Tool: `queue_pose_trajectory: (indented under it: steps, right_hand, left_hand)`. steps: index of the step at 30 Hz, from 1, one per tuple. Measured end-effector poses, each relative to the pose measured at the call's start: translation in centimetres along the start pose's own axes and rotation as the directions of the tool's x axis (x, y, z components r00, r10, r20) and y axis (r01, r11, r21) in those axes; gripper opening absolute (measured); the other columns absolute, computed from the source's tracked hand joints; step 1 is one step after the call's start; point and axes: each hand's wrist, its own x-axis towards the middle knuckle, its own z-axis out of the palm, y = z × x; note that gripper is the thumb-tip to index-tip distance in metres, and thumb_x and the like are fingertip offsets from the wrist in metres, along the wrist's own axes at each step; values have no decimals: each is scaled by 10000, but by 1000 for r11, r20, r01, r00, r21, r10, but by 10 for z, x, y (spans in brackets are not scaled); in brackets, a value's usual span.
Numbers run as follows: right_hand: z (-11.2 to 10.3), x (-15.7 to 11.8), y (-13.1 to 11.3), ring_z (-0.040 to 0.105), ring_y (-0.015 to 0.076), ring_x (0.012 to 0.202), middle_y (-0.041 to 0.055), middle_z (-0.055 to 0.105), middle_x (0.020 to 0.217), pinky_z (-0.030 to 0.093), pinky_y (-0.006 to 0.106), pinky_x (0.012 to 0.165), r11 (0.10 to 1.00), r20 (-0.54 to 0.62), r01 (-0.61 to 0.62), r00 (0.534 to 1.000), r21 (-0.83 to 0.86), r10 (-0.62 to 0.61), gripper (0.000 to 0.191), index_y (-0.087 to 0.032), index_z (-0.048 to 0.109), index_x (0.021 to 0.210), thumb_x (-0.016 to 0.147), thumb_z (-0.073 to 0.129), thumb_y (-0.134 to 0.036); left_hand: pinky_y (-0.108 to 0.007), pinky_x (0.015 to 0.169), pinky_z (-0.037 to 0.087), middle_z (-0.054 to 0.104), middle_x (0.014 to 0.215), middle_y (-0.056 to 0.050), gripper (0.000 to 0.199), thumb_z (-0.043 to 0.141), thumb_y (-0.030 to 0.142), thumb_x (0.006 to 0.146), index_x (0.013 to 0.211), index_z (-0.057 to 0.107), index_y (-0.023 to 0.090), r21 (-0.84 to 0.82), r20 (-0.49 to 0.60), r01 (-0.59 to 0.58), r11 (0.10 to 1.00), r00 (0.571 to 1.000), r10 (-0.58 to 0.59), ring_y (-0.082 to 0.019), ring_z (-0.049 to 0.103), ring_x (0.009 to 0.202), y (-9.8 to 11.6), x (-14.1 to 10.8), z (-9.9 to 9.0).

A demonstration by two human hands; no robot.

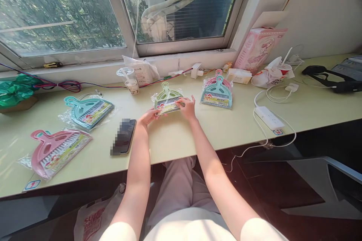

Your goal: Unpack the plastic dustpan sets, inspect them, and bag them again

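A green dustpan-and-brush set [167, 96] in clear plastic wrap lies flat at the middle of the table, its handle toward the window. My left hand [149, 116] grips its lower left corner. The fingers of my right hand [186, 106] are pinched together over the right part of its label, on the clear wrap. To the right lie a blue set [217, 94] and a pink set [217, 72] behind it. Wrapped blue sets [89, 111] and a wrapped pink set [59, 150] rest at the left.
A phone [123, 137] lies left of my left forearm. Behind are a plastic cup [130, 83] and a clear packet [143, 73]. Rightward stand a pink box [258, 49], a small box [239, 76], and a power strip [268, 118] with cables. A green bag [19, 90] sits far left.
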Motion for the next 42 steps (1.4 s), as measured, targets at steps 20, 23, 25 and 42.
queue_pose_trajectory:
  steps: [20,23,25,42]
  right_hand:
    - [-1,5,14,583,242,1103,58,645,1139,508,385,921,656,203,-432,895,619,397,476,-239,645,1082,640,779,-352]
    - [2,6,17,655,213,842,33,696,878,560,345,754,426,365,-549,820,719,442,411,-205,646,945,585,800,-331]
    - [4,7,20,657,193,764,16,690,795,564,329,711,363,372,-571,789,736,488,358,-197,640,873,568,803,-292]
    - [4,8,21,667,201,792,9,690,809,586,345,696,339,299,-547,769,765,566,315,-219,614,869,590,760,-241]
  left_hand:
    - [-200,429,336,710,777,-106,421,691,278,765,1121,580,84,31,81,-42,999,996,39,-54,419,427,-2,-2,2]
    - [-208,453,372,717,845,-129,454,680,315,794,1177,569,98,45,79,-35,998,996,31,-84,507,486,-1,-4,2]
    - [-218,496,425,714,939,-158,540,681,367,799,1255,536,116,53,124,-54,997,991,47,-136,610,615,1,-7,-2]
    - [-238,550,535,702,966,-90,476,655,386,809,1211,571,146,161,-234,-176,971,949,211,-141,662,626,-7,16,24]
